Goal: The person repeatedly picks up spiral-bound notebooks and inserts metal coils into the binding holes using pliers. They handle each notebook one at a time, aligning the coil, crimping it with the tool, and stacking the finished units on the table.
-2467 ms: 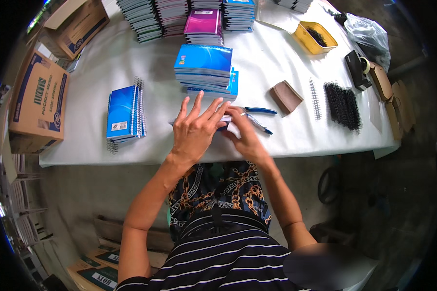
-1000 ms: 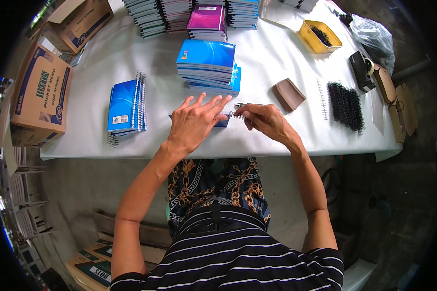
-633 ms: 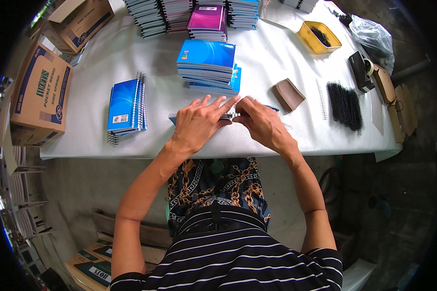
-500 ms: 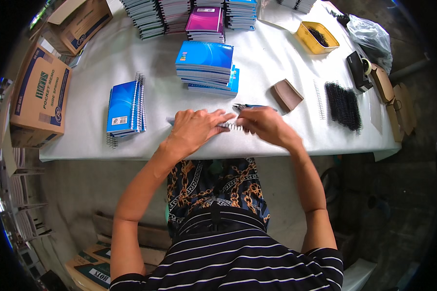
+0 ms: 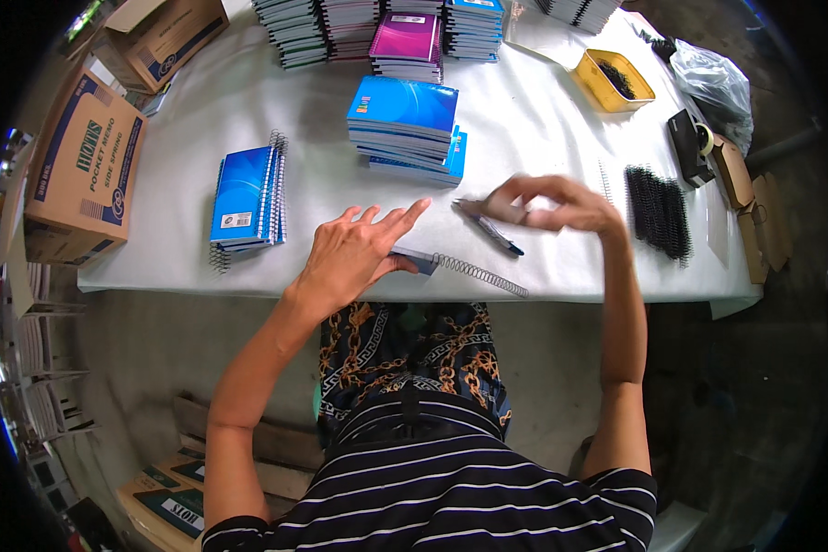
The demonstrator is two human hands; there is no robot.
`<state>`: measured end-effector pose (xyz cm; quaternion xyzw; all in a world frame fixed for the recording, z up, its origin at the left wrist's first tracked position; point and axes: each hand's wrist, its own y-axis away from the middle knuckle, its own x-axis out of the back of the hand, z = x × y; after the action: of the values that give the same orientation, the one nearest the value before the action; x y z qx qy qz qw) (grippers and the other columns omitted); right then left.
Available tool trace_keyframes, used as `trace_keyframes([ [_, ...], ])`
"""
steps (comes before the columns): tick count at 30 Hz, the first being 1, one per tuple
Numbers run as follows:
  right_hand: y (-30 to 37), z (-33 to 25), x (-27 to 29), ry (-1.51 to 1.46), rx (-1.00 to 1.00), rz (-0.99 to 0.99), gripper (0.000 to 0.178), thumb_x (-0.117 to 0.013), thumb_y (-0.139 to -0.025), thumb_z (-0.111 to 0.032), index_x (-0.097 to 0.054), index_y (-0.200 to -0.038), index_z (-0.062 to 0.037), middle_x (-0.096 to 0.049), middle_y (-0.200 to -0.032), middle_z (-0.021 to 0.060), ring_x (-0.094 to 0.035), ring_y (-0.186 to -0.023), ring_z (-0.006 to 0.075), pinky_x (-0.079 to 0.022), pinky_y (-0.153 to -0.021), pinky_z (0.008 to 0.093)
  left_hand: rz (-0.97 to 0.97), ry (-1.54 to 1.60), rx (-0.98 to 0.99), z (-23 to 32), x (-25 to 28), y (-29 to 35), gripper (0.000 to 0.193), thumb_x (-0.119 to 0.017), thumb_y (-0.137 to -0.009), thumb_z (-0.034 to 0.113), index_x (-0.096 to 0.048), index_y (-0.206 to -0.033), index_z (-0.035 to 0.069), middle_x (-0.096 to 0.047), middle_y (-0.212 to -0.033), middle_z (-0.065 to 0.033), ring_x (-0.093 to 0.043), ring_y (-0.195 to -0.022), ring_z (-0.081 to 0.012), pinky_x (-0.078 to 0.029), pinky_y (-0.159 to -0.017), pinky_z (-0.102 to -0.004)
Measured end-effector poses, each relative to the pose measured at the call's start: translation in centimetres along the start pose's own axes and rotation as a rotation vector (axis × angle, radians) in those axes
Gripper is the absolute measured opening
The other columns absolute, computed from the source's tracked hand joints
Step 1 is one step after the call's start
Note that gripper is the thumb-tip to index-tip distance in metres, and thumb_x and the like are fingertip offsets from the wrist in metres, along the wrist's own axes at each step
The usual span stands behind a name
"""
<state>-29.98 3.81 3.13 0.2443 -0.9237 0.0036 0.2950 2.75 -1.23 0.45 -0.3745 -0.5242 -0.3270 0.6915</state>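
Observation:
My left hand (image 5: 348,250) grips a small notebook (image 5: 423,263) near the table's front edge, its index finger stretched out and its thumb low against it. Most of that notebook is hidden under the hand. From its end a wire coil (image 5: 480,273) trails to the right. My right hand (image 5: 561,201), smeared by motion, has curled fingers around what looks like the brown curved block; the block is mostly hidden. Just below that hand lies a pair of pliers (image 5: 497,234) with dark blue handles.
Blue notebooks (image 5: 403,103) are stacked ahead; coil-bound ones (image 5: 241,195) lie at left. Several black coils (image 5: 658,213) lie at right, near a tape dispenser (image 5: 690,147). A yellow tub (image 5: 642,99) stands farther back. Cardboard boxes (image 5: 87,166) line the left side.
My right hand has left the coil and moved right to where the brown block lay. More of the coil now shows, hanging out rightward. The view has shifted slightly.

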Motion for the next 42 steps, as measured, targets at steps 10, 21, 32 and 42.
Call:
trace_keyframes([
  [10,-3.2,-2.2,-4.6,-0.029,0.034,-0.062,0.064,-0.065,-0.082,-0.055,-0.065,-0.127,-0.0099,-0.067,-0.105,0.0157,-0.062,-0.097,0.0265,-0.048,-0.085,0.0402,-0.122,0.13,0.099,-0.3,0.2,-1.2,0.088,-0.071,-0.077,0.047,-0.029,-0.152,0.028,-0.069,-0.089,-0.0087,-0.067,-0.078,-0.03,-0.053,-0.064,-0.0437],
  [21,-3.6,-1.1,-4.5,-0.367,0.286,-0.05,0.058,-0.067,-0.081,-0.052,-0.07,-0.119,-0.0091,-0.066,-0.108,0.0223,-0.06,-0.104,0.0293,-0.043,-0.094,0.0448,-0.06,0.055,0.144,-0.9,0.3,-0.6,0.093,-0.077,-0.071,0.044,-0.031,-0.151,0.028,-0.069,-0.098,-0.0079,-0.068,-0.088,-0.0268,-0.055,-0.066,-0.0416],
  [32,-5.5,-1.7,-5.4,-0.208,0.069,0.017,0.064,-0.066,-0.077,-0.052,-0.069,-0.117,-0.0023,-0.063,-0.098,0.0143,-0.056,-0.088,0.0247,-0.043,-0.083,0.0376,0.025,0.161,0.19,-1.8,0.7,-0.2,0.092,-0.08,-0.067,0.041,-0.036,-0.147,0.036,-0.065,-0.122,-0.0072,-0.068,-0.097,-0.027,-0.058,-0.074,-0.0378],
  [42,-7.4,-2.8,-5.8,-0.297,0.063,-0.011,0.058,-0.069,-0.078,-0.051,-0.072,-0.112,-0.0032,-0.064,-0.095,0.0113,-0.057,-0.089,0.021,-0.043,-0.085,0.0341,0.203,0.809,0.268,-4.3,-2.2,1.3,0.101,-0.085,-0.065,0.023,-0.032,-0.15,0.033,-0.062,-0.128,-0.0125,-0.06,-0.118,-0.0278,-0.053,-0.076,-0.0354],
])
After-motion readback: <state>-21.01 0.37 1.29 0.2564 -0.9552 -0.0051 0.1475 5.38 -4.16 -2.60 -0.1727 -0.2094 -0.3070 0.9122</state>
